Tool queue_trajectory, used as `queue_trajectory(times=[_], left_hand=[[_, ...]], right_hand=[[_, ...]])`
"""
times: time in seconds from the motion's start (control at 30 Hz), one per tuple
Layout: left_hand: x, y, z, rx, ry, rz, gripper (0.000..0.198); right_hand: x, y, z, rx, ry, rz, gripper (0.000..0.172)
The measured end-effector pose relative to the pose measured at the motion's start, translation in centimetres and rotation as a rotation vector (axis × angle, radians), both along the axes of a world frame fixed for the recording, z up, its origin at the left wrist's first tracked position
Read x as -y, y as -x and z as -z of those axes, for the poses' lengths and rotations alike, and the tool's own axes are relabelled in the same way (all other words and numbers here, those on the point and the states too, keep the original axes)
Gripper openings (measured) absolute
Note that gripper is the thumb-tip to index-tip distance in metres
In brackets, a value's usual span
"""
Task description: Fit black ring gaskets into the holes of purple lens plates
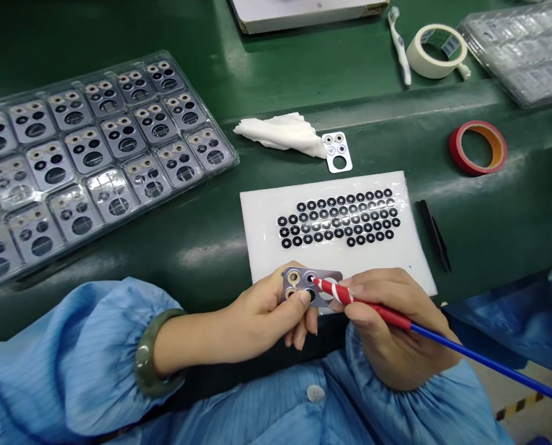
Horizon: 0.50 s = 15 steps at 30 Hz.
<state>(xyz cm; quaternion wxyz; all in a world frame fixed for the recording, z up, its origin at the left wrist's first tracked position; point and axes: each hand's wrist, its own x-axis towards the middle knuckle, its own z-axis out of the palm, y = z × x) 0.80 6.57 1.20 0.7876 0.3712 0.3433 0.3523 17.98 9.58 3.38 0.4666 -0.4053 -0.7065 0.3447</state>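
Plate point(302, 284) with ringed end in the pinch of the left hand point(271, 312), red-blue stick point(442, 341) in the right hand's point(399, 337) pinch

On the green table point(201, 37), a toothbrush point(400, 49) lies just beside a white tape roll point(424, 67), with clear trays point(528, 59) to the right. Nearer lie a red tape roll point(465, 162) and black tweezers point(434, 236). A crumpled white cloth point(282, 135) lies farther left; a white box point(303, 23) is partly cut off above.
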Motion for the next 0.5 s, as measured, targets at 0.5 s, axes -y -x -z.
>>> queue_trajectory(times=[0.5], left_hand=[[-0.1,0.1,-0.2,-0.011,0.014,0.016,0.027]], right_hand=[[0.2,-1.0,1.0,-0.011,-0.174,0.115,0.017]])
